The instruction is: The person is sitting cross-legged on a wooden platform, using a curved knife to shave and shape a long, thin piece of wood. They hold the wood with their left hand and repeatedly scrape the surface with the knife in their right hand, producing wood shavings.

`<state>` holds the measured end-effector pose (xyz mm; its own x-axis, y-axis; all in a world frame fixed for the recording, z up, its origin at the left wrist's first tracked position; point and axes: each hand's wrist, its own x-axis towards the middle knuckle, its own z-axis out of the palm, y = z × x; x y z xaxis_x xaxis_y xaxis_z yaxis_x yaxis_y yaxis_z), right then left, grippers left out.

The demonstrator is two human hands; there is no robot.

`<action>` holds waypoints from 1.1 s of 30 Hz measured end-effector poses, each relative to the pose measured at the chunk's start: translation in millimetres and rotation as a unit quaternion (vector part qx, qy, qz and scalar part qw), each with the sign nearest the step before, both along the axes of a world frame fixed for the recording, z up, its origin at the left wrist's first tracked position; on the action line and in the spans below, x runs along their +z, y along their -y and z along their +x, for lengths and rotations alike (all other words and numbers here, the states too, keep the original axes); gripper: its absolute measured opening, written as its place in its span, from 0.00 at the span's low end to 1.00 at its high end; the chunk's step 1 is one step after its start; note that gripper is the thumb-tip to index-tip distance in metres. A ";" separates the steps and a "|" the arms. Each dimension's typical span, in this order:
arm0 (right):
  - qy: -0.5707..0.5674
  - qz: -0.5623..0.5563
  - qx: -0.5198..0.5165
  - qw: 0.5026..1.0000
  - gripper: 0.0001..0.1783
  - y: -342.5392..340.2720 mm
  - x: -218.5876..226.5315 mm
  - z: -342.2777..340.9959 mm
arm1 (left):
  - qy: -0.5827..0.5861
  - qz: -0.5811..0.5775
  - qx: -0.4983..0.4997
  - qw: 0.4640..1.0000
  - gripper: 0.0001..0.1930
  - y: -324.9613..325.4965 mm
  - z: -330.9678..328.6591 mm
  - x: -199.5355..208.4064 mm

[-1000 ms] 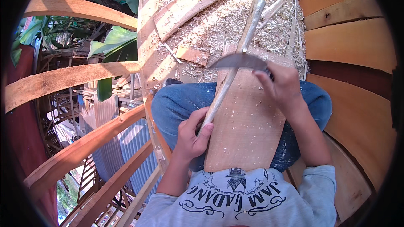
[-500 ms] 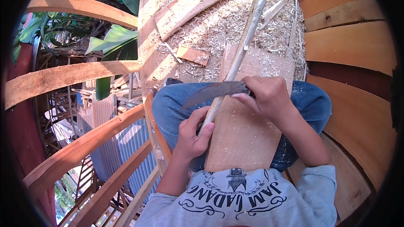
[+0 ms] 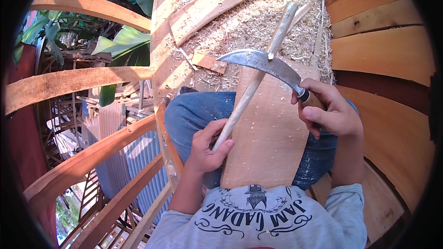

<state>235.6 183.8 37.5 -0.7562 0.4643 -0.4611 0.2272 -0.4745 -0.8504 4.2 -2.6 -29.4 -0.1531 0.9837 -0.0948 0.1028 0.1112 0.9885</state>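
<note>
Now the knife (image 3: 258, 61) is back up the stick (image 3: 242, 103).
Its blade crosses farther from the left hand (image 3: 207, 150) than before, seemingly placed for shaving; that hand grips the near end, the stick slanting over the board (image 3: 272, 133), the right hand (image 3: 330, 110) the handle.

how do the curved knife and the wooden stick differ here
Shape: the curved knife arcs to a point; the wooden stick is nearly straight.
Colour: the knife has a grey metal blade and brown handle; the stick is pale.
Hold: the right hand grips the knife's handle; the left hand holds the stick near its lower end.
Shared: both are hand-held and cross in view.
</note>
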 end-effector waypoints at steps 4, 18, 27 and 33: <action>0.038 0.085 0.029 0.995 0.13 14.7 -16.6 -1.9 | 0.020 -0.015 -0.021 0.999 0.23 -0.8 -2.6 3.6; 0.014 0.059 -0.129 0.990 0.13 16.5 -36.9 16.7 | -0.026 -0.014 -0.007 1.000 0.24 0.0 4.2 4.7; 0.018 0.037 -0.132 0.990 0.13 27.5 -29.0 -1.7 | -0.035 -0.003 -0.010 0.999 0.25 -0.6 6.0 2.3; 0.030 0.074 -0.141 0.987 0.16 19.3 -42.5 8.5 | -0.038 -0.014 -0.016 0.999 0.26 0.4 5.4 4.1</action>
<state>244.1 164.5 -5.1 -0.5600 0.7184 -0.4126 0.1563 -0.3975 -0.9042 9.6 -3.0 -25.3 -0.1293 0.9853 -0.1113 0.1806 0.1338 0.9744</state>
